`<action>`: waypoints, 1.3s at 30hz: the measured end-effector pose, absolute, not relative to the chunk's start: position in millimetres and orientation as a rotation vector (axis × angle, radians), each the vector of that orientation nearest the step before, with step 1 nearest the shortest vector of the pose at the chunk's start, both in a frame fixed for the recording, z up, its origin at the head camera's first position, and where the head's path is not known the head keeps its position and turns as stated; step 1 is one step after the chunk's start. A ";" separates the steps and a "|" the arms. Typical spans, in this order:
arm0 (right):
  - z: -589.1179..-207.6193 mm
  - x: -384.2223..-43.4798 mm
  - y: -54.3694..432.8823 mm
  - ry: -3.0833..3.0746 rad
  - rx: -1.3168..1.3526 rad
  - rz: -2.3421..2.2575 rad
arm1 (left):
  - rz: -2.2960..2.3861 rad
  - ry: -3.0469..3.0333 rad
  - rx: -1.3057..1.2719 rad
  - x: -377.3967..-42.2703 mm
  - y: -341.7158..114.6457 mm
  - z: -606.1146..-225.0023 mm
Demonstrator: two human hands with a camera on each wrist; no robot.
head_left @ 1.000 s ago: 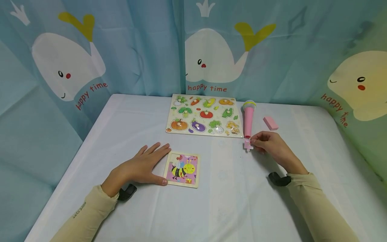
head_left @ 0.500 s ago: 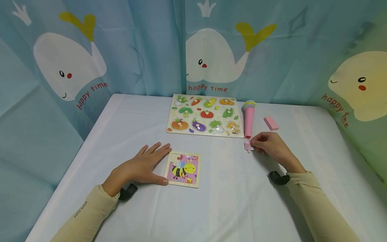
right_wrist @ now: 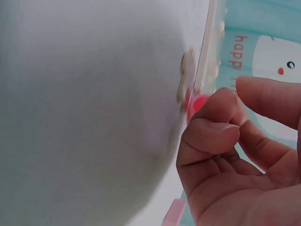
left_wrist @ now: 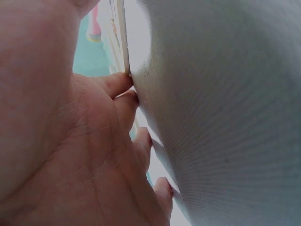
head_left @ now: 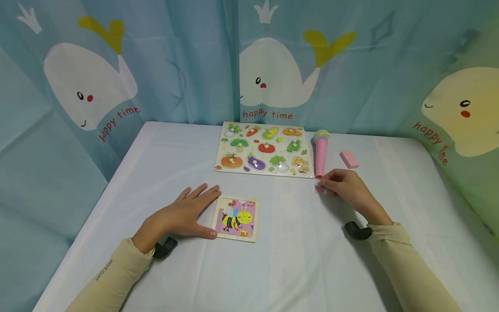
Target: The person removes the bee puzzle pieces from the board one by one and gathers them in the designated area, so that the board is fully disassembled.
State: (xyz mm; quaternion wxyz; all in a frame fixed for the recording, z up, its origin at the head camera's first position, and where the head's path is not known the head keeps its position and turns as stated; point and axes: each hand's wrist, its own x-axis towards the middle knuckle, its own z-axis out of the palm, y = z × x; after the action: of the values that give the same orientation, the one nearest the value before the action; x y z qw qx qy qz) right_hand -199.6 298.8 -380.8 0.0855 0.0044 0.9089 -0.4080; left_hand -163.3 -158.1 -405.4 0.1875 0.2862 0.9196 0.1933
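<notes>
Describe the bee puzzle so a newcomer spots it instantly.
On the white table, find the spread left hand. Immediately to its right lies the small, square, wood-framed bee puzzle. Its yellow-and-black bee sets it apart from the larger vegetable board farther back.

"What lies along the back?"

"A pale rectangular puzzle board [head_left: 282, 162] printed with vegetables: pumpkin, purple eggplant, red tomato, broccoli, carrot."

"And just beside it?"

"A pink toy microphone [head_left: 320, 156] with a grey head and a yellow band, lying with its head toward the curtain. Further right, apart from it, sits a small pink rectangular block [head_left: 348, 159]."

"All on what?"

"A smooth white tablecloth [head_left: 288, 260]."

"And that curtain?"

"A blue fabric curtain [head_left: 187, 65], with white cartoon whales [head_left: 273, 73], yellow tails and red 'happy time' lettering [head_left: 267, 114]."
</notes>
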 end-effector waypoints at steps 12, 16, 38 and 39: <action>-374.8 -194.7 271.4 2.669 -0.123 -1.299 | 0.550 2.589 0.792 -161.9 -157.7 -402.8; -374.9 -194.9 261.6 2.644 -0.162 -1.329 | 0.541 2.587 0.789 -162.2 -157.2 -402.7; -382.9 -188.3 194.9 2.456 -0.333 -1.406 | 0.530 2.589 0.793 -163.5 -157.9 -404.2; -382.9 -187.5 191.4 2.445 -0.347 -1.412 | 0.527 2.589 0.791 -163.8 -158.0 -404.5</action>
State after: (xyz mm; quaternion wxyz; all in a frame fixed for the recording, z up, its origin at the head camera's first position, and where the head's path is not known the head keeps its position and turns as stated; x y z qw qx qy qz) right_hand -187.5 191.4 -382.9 0.1480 -0.1207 0.8500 -0.4909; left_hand -163.8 -158.0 -404.5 0.1905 0.2816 0.9215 0.1877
